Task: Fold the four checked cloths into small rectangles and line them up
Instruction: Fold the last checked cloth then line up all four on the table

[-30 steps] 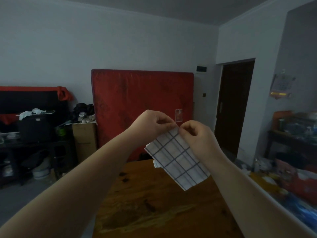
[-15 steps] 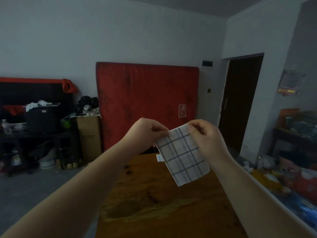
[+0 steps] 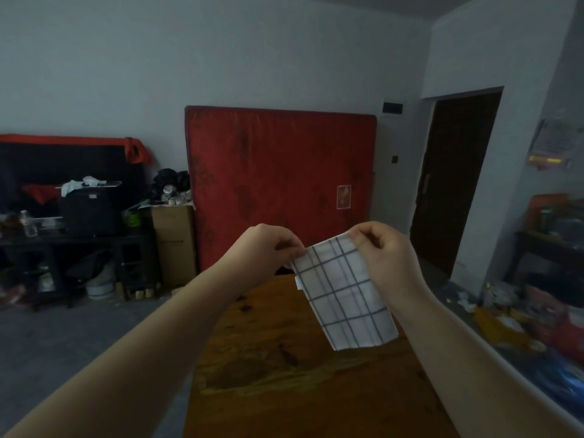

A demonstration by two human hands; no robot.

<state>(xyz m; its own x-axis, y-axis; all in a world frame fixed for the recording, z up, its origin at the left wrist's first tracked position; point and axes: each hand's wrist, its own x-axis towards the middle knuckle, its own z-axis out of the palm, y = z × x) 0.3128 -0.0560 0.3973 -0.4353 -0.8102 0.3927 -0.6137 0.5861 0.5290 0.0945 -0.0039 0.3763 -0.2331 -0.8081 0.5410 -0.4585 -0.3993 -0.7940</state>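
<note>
A white checked cloth (image 3: pixel 343 290) with dark grid lines hangs folded in the air above the wooden table (image 3: pixel 284 374). My left hand (image 3: pixel 268 248) pinches its upper left corner. My right hand (image 3: pixel 385 251) pinches its upper right corner. The cloth droops down and to the right between both hands, its lower edge free. No other checked cloth is in view.
A red mattress (image 3: pixel 281 184) leans on the far wall behind the table. A cardboard box (image 3: pixel 172 245) and a cluttered dark shelf (image 3: pixel 63 235) stand at the left. A dark doorway (image 3: pixel 455 178) and piled goods (image 3: pixel 543 295) are at the right.
My hands have drawn apart, spreading the cloth's top edge wider. The head camera has tilted, so the hands sit lower in view than a second ago.
</note>
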